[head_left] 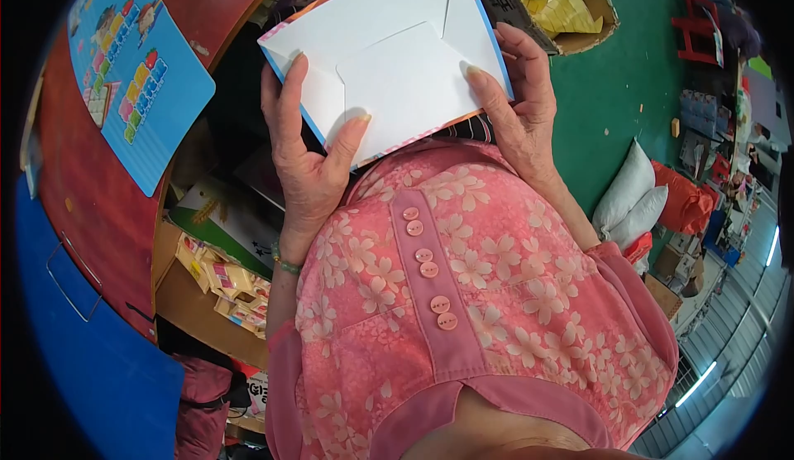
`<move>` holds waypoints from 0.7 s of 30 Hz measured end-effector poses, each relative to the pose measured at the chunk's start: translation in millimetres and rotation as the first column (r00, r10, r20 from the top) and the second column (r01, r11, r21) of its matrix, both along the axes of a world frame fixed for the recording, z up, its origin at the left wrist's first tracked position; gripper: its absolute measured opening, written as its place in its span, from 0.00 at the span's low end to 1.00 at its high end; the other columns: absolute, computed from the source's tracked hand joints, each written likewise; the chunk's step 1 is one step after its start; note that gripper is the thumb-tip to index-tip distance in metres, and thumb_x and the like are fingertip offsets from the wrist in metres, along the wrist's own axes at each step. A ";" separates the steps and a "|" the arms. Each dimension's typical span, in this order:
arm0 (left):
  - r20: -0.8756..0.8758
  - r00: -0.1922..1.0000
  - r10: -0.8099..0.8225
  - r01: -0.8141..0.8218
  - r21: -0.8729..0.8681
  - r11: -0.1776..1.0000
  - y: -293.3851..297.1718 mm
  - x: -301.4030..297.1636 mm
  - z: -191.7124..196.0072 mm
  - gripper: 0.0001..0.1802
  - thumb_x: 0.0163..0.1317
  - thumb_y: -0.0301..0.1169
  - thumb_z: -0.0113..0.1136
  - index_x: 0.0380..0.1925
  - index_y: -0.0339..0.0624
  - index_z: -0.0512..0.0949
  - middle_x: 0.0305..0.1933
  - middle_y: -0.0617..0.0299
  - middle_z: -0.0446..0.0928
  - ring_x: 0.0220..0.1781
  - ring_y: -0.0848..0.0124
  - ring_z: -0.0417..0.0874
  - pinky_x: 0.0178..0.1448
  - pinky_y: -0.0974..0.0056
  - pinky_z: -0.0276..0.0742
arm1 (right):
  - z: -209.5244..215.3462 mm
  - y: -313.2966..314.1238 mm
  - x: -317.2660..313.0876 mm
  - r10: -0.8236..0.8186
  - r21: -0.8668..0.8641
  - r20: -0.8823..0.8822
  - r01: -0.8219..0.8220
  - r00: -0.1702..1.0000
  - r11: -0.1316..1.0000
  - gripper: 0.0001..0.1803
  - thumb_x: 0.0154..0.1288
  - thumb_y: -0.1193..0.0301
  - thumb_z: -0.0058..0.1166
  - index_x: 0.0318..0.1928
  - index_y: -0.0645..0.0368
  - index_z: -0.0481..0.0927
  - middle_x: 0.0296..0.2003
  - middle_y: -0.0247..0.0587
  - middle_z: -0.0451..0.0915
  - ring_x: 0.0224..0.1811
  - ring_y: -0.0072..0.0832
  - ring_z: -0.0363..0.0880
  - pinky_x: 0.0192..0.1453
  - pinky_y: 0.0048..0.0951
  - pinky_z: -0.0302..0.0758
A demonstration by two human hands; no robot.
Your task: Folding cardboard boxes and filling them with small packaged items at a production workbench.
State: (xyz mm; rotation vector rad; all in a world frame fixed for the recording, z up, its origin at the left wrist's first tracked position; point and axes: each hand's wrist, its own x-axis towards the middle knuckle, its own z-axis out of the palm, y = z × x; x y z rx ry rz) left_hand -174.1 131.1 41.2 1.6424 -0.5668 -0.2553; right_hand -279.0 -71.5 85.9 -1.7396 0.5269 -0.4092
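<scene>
Head view: hands at envelope edges

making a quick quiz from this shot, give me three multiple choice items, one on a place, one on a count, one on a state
1. Where does the blue card lie?
A. on the red table
B. on the green floor
C. in the box of yellow packs

2. How many buttons show on the pink shirt?
A. three
B. six
C. nine

3. How is the envelope held?
A. left hand only
B. both hands
C. lying unheld

Answers: 1 A, it rests on the table at left. 2 B, six run down the placket. 3 B, left hand and right hand each grip an end.
</scene>
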 end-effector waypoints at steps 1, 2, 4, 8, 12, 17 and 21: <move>0.013 1.000 0.000 0.000 -0.001 1.000 -0.6 1.7 -1.4 0.40 0.58 0.31 0.69 0.70 0.51 0.61 0.75 0.45 0.49 0.74 0.55 0.59 0.72 0.53 0.64 | 1.3 -0.3 -1.0 -0.001 0.000 -0.001 0.001 1.000 1.000 0.29 0.68 0.72 0.59 0.66 0.59 0.63 0.58 0.44 0.71 0.58 0.26 0.71 0.62 0.27 0.71; 0.025 1.000 0.000 0.000 -0.002 1.000 -0.6 2.1 -2.0 0.39 0.58 0.31 0.69 0.69 0.51 0.62 0.75 0.45 0.49 0.74 0.55 0.59 0.71 0.53 0.64 | 2.8 -0.8 -0.8 0.010 0.011 0.004 -0.010 1.000 1.000 0.29 0.68 0.73 0.58 0.66 0.59 0.63 0.58 0.43 0.71 0.58 0.25 0.71 0.62 0.27 0.71; 0.023 1.000 0.004 -0.004 -0.005 1.000 -1.5 1.3 2.3 0.39 0.58 0.31 0.68 0.69 0.50 0.62 0.75 0.45 0.50 0.74 0.55 0.59 0.71 0.53 0.64 | 1.9 -1.8 -0.3 0.022 0.022 0.005 -0.022 1.000 1.000 0.29 0.68 0.73 0.58 0.67 0.59 0.63 0.58 0.43 0.71 0.58 0.25 0.71 0.62 0.27 0.70; 0.009 1.000 0.000 0.001 -0.024 1.000 0.9 1.2 -1.0 0.38 0.59 0.30 0.68 0.69 0.50 0.63 0.75 0.45 0.51 0.74 0.55 0.60 0.71 0.54 0.64 | -2.1 -6.9 -0.2 0.071 -0.138 -0.004 -0.071 0.997 0.988 0.28 0.71 0.72 0.54 0.69 0.59 0.63 0.59 0.40 0.71 0.59 0.21 0.70 0.63 0.24 0.68; 0.028 1.000 -0.010 0.010 -0.012 1.000 0.6 2.0 -1.6 0.39 0.58 0.30 0.68 0.69 0.50 0.62 0.75 0.45 0.50 0.74 0.55 0.59 0.71 0.53 0.64 | -3.2 -8.8 1.1 0.090 -0.268 -0.032 -0.095 0.995 0.959 0.27 0.73 0.72 0.51 0.69 0.59 0.65 0.62 0.38 0.70 0.60 0.20 0.68 0.64 0.22 0.65; 0.148 0.989 -0.020 0.007 0.092 0.996 -0.7 1.7 0.4 0.42 0.58 0.31 0.68 0.71 0.47 0.58 0.75 0.42 0.46 0.75 0.53 0.57 0.72 0.52 0.63 | -8.3 -12.7 3.2 0.099 -0.321 -0.029 -0.103 0.995 0.941 0.26 0.73 0.72 0.51 0.68 0.61 0.65 0.63 0.40 0.69 0.62 0.24 0.67 0.66 0.25 0.63; 0.018 1.000 -0.003 0.003 0.008 1.000 -3.5 1.3 -2.5 0.43 0.60 0.22 0.59 0.73 0.43 0.50 0.74 0.50 0.52 0.73 0.62 0.58 0.74 0.58 0.56 | -8.6 -11.9 5.6 0.112 -0.279 -0.058 -0.124 0.992 0.952 0.26 0.73 0.71 0.50 0.69 0.62 0.64 0.64 0.41 0.68 0.64 0.25 0.66 0.68 0.26 0.62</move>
